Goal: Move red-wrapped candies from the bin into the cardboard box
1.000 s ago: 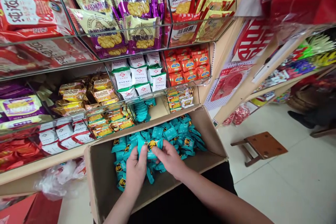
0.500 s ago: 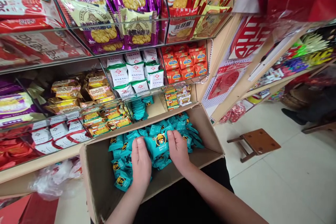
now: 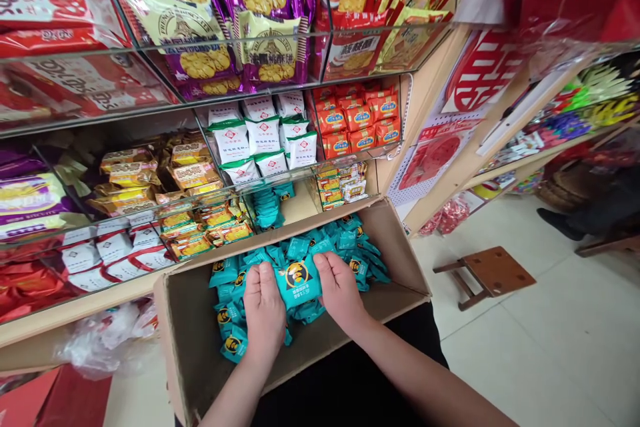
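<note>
Between my two hands a teal snack packet (image 3: 299, 280) with a round yellow and black emblem faces up toward me. My left hand (image 3: 265, 310) pinches its left end, thumb on top. The right end is gripped by my right hand (image 3: 340, 287), thumb likewise on top. Just below the packet, many more teal packets (image 3: 233, 343) lie loose in an open cardboard box (image 3: 193, 340), which rests against the shelf front. Beyond the box edge, a stack of teal packets (image 3: 266, 207) stands in a lower shelf compartment (image 3: 300, 205).
Shelves ahead hold purple biscuit packs (image 3: 270, 53), white packets (image 3: 263, 137) and red packets (image 3: 355, 120) behind clear dividers. A wooden stool (image 3: 493, 272) stands on the tiled floor at right. Another person's shoe (image 3: 560, 223) shows behind it. Plastic bags (image 3: 107, 340) lie at lower left.
The teal packet has come slightly nearer and its emblem faces me more fully. Both hands keep hold of its ends. The whole view has shifted a little.
</note>
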Demonstrator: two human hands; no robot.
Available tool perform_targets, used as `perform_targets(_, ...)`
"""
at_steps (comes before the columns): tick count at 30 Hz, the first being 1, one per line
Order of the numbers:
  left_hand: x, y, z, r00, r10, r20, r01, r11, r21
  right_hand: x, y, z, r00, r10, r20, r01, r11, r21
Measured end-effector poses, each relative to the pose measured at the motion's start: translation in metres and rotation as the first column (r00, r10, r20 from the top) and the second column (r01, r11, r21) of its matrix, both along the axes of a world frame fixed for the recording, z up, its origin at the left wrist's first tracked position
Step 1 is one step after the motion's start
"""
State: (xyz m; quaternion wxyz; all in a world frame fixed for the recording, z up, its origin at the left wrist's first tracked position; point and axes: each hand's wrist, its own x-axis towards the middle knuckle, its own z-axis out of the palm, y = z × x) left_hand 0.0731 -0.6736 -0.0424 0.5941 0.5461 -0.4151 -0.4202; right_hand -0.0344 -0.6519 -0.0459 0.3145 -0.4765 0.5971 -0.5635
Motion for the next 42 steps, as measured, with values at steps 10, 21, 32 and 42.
perform_targets(10,0.003,0.001,-0.001,0.996,-0.088,0.014,0.088,0.996,-0.015,-0.004,0.002,0.006,0.999,0.039,0.01,-0.038,0.998,-0.05)
perform_targets(21,0.019,0.002,-0.004,0.961,-0.265,0.078,0.257,0.961,0.102,-0.015,-0.006,0.002,0.97,0.221,-0.101,-0.221,0.975,0.018)
perform_targets(32,0.004,-0.004,0.029,0.867,-0.381,-0.321,0.456,0.867,0.204,-0.023,-0.012,0.016,0.942,0.308,0.135,-0.313,0.95,0.013)
perform_targets(42,0.005,-0.008,0.021,0.879,-0.136,-0.457,0.282,0.921,0.268,-0.018,-0.002,-0.001,0.811,0.392,0.435,-0.491,0.86,0.139)
